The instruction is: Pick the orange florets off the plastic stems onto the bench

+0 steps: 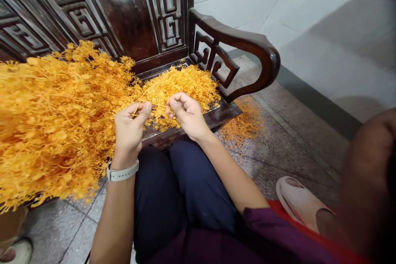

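My left hand (130,126) is closed in a pinch on a thin orange plastic sprig (136,109), held just above my knees. My right hand (185,113) is also curled shut beside it, fingertips pinched on something small and orange that I cannot make out. Both hands hover in front of a pile of loose orange plastic pieces (182,86) on the seat of a dark carved wooden chair (235,41). A large heap of orange plastic branches (52,119) lies to the left, touching my left wrist, which wears a pale watch.
More orange pieces (244,123) lie scattered on the speckled floor under the chair's armrest. Another person's leg (368,181) and a beige slipper (297,200) are at the right. A second slipper (15,251) shows at the bottom left.
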The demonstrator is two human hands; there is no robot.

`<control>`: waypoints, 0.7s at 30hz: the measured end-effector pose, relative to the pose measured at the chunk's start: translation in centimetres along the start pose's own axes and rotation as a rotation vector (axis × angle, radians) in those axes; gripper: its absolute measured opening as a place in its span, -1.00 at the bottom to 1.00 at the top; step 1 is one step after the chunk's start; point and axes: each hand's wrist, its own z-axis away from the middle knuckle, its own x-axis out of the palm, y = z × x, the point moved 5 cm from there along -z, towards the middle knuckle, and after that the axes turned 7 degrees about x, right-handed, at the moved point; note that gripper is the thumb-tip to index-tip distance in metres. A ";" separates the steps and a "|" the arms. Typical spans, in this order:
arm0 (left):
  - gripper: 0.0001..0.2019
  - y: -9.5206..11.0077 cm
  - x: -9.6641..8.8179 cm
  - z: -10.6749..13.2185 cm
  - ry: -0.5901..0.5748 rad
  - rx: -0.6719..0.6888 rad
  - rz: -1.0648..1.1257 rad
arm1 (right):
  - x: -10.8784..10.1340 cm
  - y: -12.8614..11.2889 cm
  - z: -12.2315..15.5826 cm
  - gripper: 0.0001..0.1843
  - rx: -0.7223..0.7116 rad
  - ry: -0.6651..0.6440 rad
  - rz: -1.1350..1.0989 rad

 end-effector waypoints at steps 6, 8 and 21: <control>-0.61 0.5 0.5 0.5 0.029 -0.088 0.171 | 1.1 0.0 -0.1 -0.55 0.106 -0.111 -0.271; -0.60 0.8 0.5 0.7 0.052 -0.094 0.206 | 1.4 -0.2 0.0 -0.54 0.122 -0.125 -0.301; -0.64 2.1 -0.5 1.0 0.277 0.016 0.348 | 1.7 -1.7 0.2 -0.68 -0.001 -0.065 -0.407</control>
